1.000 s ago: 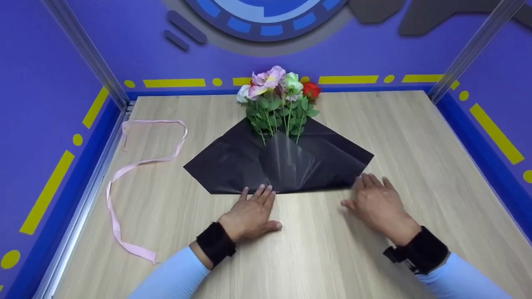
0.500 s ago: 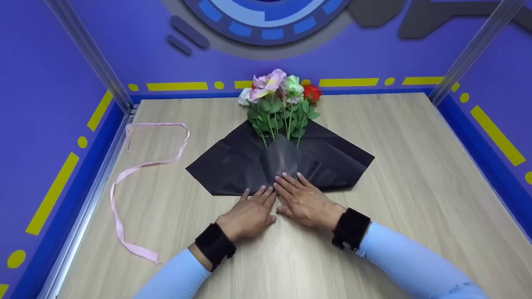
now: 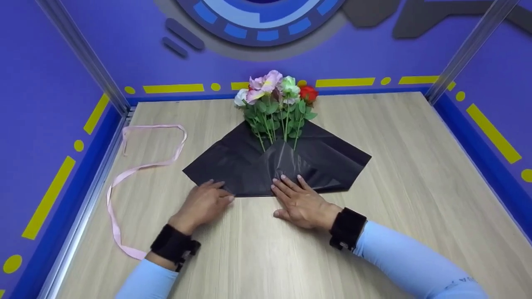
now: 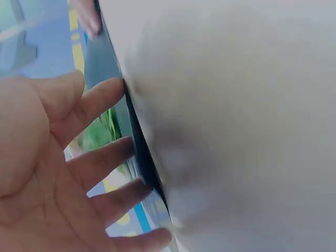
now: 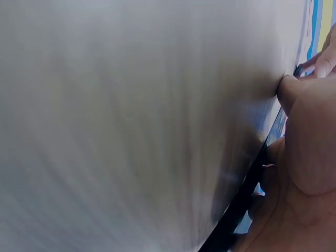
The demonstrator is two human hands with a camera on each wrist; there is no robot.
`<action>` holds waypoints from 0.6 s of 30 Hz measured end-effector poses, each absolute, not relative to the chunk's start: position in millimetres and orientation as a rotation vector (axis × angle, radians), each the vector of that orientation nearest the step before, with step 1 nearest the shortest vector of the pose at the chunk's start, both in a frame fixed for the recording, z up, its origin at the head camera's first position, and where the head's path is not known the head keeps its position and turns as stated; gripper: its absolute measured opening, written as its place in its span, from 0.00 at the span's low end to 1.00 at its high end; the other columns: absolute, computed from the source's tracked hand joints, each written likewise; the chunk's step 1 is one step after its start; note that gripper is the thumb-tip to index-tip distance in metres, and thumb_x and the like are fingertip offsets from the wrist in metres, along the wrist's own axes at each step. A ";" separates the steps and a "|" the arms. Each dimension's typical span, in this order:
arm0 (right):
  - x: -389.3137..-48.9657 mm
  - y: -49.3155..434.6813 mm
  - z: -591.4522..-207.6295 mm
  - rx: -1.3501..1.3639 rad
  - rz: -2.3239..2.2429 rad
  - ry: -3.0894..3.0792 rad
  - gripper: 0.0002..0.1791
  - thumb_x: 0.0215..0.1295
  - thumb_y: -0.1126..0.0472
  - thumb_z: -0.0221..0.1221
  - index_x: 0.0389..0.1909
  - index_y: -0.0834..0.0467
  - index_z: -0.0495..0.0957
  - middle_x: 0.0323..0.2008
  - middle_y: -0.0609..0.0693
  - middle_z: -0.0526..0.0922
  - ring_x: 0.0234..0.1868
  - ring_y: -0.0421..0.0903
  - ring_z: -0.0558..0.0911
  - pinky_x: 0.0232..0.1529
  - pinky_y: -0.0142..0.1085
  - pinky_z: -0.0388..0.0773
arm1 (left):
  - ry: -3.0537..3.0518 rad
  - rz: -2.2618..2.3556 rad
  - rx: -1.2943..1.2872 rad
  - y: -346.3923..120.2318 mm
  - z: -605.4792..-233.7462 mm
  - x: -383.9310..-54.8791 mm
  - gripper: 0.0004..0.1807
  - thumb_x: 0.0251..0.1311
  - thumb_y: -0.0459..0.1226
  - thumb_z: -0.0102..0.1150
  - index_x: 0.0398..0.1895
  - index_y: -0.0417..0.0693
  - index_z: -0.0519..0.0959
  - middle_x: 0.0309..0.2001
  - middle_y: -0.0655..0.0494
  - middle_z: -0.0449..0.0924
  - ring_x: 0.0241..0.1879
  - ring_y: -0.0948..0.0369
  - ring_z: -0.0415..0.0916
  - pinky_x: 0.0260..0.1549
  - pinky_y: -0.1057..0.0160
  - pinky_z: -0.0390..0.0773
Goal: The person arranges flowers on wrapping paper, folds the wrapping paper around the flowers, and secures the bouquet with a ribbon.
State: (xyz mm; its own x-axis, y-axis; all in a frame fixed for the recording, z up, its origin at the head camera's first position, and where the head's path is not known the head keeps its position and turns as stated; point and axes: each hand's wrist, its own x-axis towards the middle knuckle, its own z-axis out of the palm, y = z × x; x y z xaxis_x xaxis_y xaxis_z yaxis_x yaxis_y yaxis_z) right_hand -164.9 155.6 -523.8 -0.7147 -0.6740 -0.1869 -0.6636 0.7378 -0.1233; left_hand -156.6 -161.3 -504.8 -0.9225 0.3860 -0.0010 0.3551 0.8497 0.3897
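Observation:
Black wrapping paper (image 3: 232, 166) lies spread on the table, its near edge folded straight and a pointed flap over the flower stems. The bunch of flowers (image 3: 270, 89), pink, white, pale green and red, rests on it with the heads toward the back wall. My right hand (image 3: 301, 203) presses flat on the near middle of the paper, fingers straight. At the paper's near left corner is my left hand (image 3: 203, 205), its fingertips touching the edge. In the left wrist view the left hand's fingers (image 4: 105, 160) are spread and loosely bent, holding nothing.
A pink ribbon (image 3: 139, 167) curves along the left side of the wooden table (image 3: 257, 257). Blue-purple panels (image 3: 124, 41) with yellow marks enclose the back and both sides, with metal posts at the corners.
My right hand has come from the paper's right corner to its middle and stays there. My left hand has then slid from the middle to the near left corner.

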 end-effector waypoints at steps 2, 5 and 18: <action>-164.7 155.9 -522.8 -1.055 -0.076 2.720 0.45 0.81 0.32 0.39 0.84 0.58 0.50 0.85 0.53 0.49 0.86 0.54 0.46 0.82 0.62 0.44 | 2.994 0.607 0.522 -170.5 -504.5 -160.8 0.15 0.71 0.47 0.62 0.40 0.48 0.92 0.61 0.41 0.85 0.67 0.37 0.75 0.63 0.30 0.71; -164.2 156.1 -522.1 -1.051 -0.083 2.724 0.45 0.80 0.32 0.40 0.84 0.58 0.50 0.85 0.53 0.49 0.86 0.55 0.46 0.82 0.62 0.44 | 3.059 0.593 0.383 -180.4 -504.5 -170.0 0.16 0.66 0.50 0.69 0.27 0.48 0.89 0.50 0.44 0.88 0.57 0.40 0.81 0.54 0.35 0.77; -163.2 156.0 -522.8 -1.081 -0.092 2.725 0.44 0.81 0.33 0.39 0.84 0.59 0.51 0.85 0.54 0.50 0.86 0.55 0.47 0.81 0.63 0.45 | 2.816 0.600 -0.275 -211.0 -491.2 -215.6 0.53 0.59 0.54 0.74 0.70 0.23 0.59 0.64 0.21 0.65 0.66 0.28 0.63 0.62 0.33 0.71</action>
